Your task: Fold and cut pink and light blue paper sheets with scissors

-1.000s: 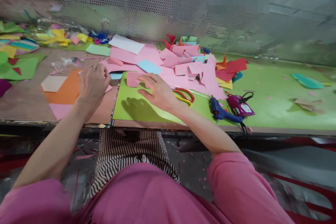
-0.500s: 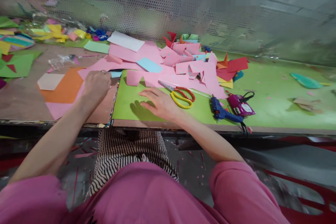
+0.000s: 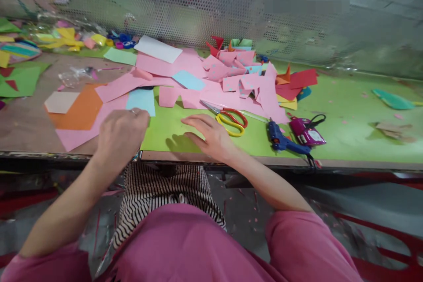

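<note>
- stretching across the middle of the frame, the green sheet [image 3: 330,114] on the table [image 3: 26,128] is the biggest thing here, with loose paper piled on its upper left part.
- the heap of pink paper [image 3: 185,64] sits in the upper centre, some pieces folded and dotted, with red and orange scraps at its right edge.
- a pink strip [image 3: 79,134] and an orange sheet [image 3: 79,112] lie at the left, beside a light blue piece [image 3: 141,100].
- the left hand [image 3: 120,136] is curled, fingers bent in, at the near edge of the pink strip and blue piece; whether it pinches paper i cannot tell.
- the right hand [image 3: 211,134] lies flat and spread on the green sheet, holding nothing, just beside the scissors [image 3: 228,119].
- a blue glue gun [image 3: 280,141] lies right of the scissors.
- judging by this, much paper is already cut and folded; nothing in front of the hands looks glued or assembled yet.
</note>
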### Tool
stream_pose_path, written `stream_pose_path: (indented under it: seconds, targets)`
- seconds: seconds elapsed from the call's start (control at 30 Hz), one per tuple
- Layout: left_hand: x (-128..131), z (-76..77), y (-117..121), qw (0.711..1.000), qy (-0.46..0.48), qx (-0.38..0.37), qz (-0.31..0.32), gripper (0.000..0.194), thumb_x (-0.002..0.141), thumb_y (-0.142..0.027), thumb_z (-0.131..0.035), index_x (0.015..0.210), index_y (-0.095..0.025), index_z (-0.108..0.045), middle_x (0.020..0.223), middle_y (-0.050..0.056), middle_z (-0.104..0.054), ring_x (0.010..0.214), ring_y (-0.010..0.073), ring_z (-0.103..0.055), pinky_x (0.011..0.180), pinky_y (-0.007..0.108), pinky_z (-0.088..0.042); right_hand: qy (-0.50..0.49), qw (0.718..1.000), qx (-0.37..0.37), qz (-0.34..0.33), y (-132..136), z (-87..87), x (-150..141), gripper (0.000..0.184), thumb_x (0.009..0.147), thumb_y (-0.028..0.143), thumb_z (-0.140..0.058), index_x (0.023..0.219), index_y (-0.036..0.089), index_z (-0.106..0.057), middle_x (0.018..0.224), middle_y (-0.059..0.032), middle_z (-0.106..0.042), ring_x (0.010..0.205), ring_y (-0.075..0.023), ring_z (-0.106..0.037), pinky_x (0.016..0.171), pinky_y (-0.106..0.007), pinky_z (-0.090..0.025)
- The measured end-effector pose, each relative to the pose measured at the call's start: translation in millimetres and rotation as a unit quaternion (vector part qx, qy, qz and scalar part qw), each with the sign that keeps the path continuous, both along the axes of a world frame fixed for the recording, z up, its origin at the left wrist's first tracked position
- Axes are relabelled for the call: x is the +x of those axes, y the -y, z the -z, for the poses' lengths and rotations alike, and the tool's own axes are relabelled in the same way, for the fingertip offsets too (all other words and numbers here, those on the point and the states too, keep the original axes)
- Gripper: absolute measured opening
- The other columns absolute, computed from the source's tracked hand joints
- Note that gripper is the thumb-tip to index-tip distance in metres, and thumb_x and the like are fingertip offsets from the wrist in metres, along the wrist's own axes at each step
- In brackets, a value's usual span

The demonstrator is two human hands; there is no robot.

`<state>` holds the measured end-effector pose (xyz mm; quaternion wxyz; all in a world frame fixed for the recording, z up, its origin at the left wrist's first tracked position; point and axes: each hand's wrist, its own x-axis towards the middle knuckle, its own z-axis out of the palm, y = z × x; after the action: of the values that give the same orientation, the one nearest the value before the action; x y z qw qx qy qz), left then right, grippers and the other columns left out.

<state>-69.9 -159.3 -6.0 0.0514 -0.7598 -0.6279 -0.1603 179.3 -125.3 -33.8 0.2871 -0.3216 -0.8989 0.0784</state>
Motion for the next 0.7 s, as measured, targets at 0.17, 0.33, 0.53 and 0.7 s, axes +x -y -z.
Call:
stream_pose_path:
  seconds: [0.17,0.33,0.53,0.7]
  targets:
    - [11,16.9,9,0.996,-0.071,0.04,0.034,0.026,0.095,-0.017,-0.047,0.112,-0.016,-0.066,0.113,0.018,-0.072,0.1,0.0347,-0.066,0.085,0.047,-0.048,0.04,0.999,0.021,0.004,20,1.0,5,0.035,0.101,0.027,-0.056,0.135,0.021,-0.059,0.129,-0.0135,-0.068,0.117,-0.0253,-0.066,0.099,-0.047,-0.058]
    - [-10,29.8,-25,0.994,-0.11,0.004,-0.008,0.027,0.094,-0.017,-0.046,0.11,-0.018,-0.067,0.113,0.016,-0.073,0.098,0.0327,-0.068,0.084,0.044,-0.049,0.057,0.998,0.008,-0.013,22,8.5,4,0.032,0.103,0.031,-0.053,0.132,0.021,-0.061,0.127,-0.0127,-0.069,0.113,-0.0243,-0.067,0.096,-0.045,-0.059]
    - [-2,35.5,-9,0.985,-0.145,0.096,0.001,0.028,0.097,-0.016,-0.041,0.082,-0.019,-0.066,0.073,0.009,-0.069,0.071,0.0253,-0.067,0.065,0.037,-0.046,0.053,0.998,0.028,-0.024,23,10.1,8,0.028,0.102,0.029,-0.054,0.128,0.019,-0.062,0.123,-0.0132,-0.07,0.111,-0.0234,-0.068,0.094,-0.043,-0.06]
    - [40,35.7,21,0.969,-0.1,0.187,0.126,0.018,0.092,-0.011,-0.054,0.078,-0.019,-0.063,0.068,0.003,-0.065,0.061,0.021,-0.062,0.058,0.034,-0.046,0.051,0.996,0.066,-0.01,26,12.6,14,0.037,0.1,0.022,-0.058,0.137,0.02,-0.055,0.128,-0.013,-0.068,0.112,-0.0235,-0.066,0.092,-0.042,-0.058]
